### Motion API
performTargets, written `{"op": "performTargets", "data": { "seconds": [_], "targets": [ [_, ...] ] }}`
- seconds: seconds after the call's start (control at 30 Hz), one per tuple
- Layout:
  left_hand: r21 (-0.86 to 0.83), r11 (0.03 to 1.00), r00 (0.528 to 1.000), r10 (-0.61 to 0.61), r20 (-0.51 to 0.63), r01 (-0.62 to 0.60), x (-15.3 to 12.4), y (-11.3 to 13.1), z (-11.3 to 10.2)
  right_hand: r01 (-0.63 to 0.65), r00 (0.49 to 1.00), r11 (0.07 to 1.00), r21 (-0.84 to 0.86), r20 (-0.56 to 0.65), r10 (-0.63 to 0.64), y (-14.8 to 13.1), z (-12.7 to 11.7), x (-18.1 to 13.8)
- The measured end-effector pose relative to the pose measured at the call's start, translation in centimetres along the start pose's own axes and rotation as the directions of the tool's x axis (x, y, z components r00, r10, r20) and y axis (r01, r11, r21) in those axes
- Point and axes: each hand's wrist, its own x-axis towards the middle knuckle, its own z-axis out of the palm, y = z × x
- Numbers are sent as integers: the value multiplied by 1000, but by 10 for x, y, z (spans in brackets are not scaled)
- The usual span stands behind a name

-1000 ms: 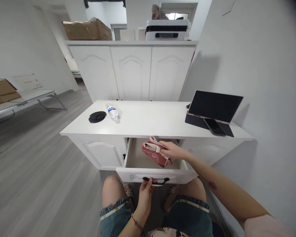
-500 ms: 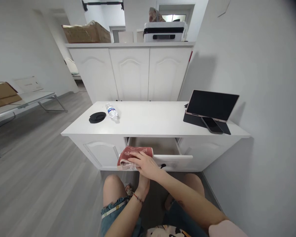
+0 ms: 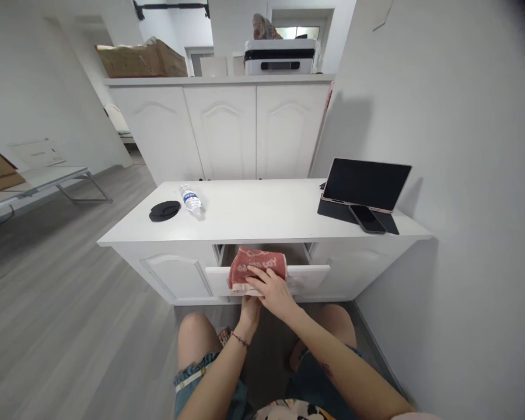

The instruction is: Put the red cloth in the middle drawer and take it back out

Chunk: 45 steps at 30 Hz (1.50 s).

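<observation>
A folded red towel (image 3: 256, 261) with pale lettering and a whitish border is held in front of the partly open drawer (image 3: 308, 271), covering part of its front and opening. My right hand (image 3: 275, 290) is on the towel's lower right part, its fingers laid over the front. Beneath the towel's lower edge is my left hand (image 3: 249, 310), holding it from below, with its fingertips partly hidden. What the drawer contains is mostly hidden behind the towel.
On the white desk (image 3: 254, 213) stand a water bottle (image 3: 191, 199) and a black round object (image 3: 164, 210) at left. A tablet (image 3: 366, 184) and a phone (image 3: 367, 219) are at right. A cardboard box (image 3: 142, 59) and a white case (image 3: 280, 57) sit on the cabinet behind.
The towel has moved right and up, and more of its lettered face shows. The drawer has slid slightly inward. The view has shifted a little to the right.
</observation>
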Motion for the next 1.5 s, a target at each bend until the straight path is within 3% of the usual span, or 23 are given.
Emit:
{"op": "performTargets", "data": {
  "seconds": [0.07,0.17,0.3,0.47,0.73,0.9,1.07,1.2,1.3,1.5],
  "targets": [
    [-210,978,998,6,-56,-18,-1,-7,-4,-14,1000,1000,-8,-17,14,9,0,-9],
    [-453,890,993,-97,-64,57,1,-15,-7,-41,998,999,-34,-49,40,23,0,-22],
    [-452,884,984,-165,-67,117,4,-16,-6,-99,979,994,-40,-180,91,45,6,-43],
    [-471,873,984,-171,-57,124,4,-15,-5,-161,906,987,-25,-400,137,69,19,-68],
    [-502,855,982,-179,-54,128,6,-18,-6,-344,795,939,21,-525,303,90,38,-93],
    [-495,859,979,-192,-72,132,4,-15,-4,-454,711,873,177,-518,475,95,62,-96],
    [-490,861,978,-195,-70,136,3,-13,-4,-560,590,763,324,-490,641,87,88,-93],
    [-493,858,979,-195,-61,141,3,-14,-5,-561,521,708,428,-482,704,77,103,-88],
    [-497,856,977,-202,-69,142,3,-15,-5,-553,437,650,522,-482,759,72,115,-83],
    [-492,862,983,-174,-54,125,1,-16,-5,-545,278,438,715,-339,899,65,135,-70]
  ]
}}
